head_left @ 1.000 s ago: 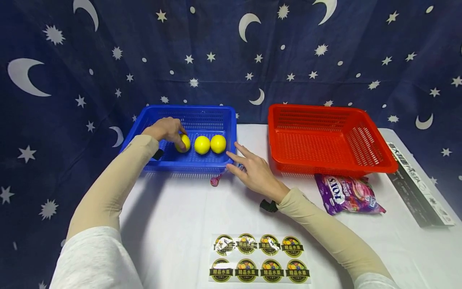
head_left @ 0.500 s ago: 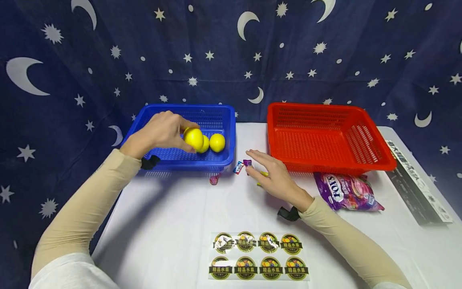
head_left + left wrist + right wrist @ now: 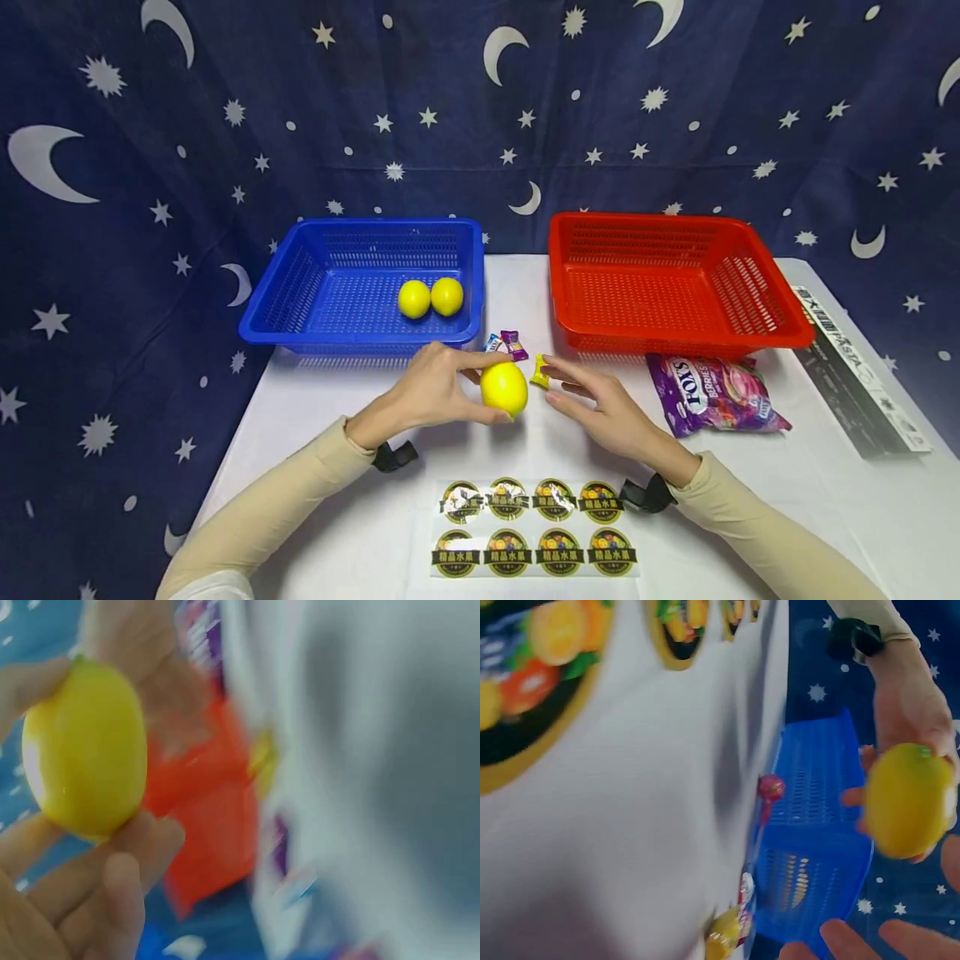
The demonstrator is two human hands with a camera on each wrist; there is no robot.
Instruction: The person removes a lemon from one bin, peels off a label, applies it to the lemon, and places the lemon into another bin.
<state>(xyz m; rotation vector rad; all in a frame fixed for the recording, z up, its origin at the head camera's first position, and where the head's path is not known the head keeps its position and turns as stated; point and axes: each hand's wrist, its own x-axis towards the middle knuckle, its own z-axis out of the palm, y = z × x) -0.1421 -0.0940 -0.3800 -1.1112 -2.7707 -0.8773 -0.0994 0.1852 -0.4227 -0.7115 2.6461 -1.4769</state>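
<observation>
Your left hand (image 3: 429,392) grips the lemon (image 3: 504,388) by fingertips only, your right hand (image 3: 600,406) open beside it — loosen early and it rolls off the table (image 3: 360,467).

Red basket (image 3: 678,287), candy bag (image 3: 712,395) and sticker sheet (image 3: 534,528) on table.

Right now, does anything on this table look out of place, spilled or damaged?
Mildly: a few wrapped candies lie loose between the blue basket and red basket, outside the Fox's candy bag. Two top-row stickers on the sticker sheet look crinkled.
</observation>
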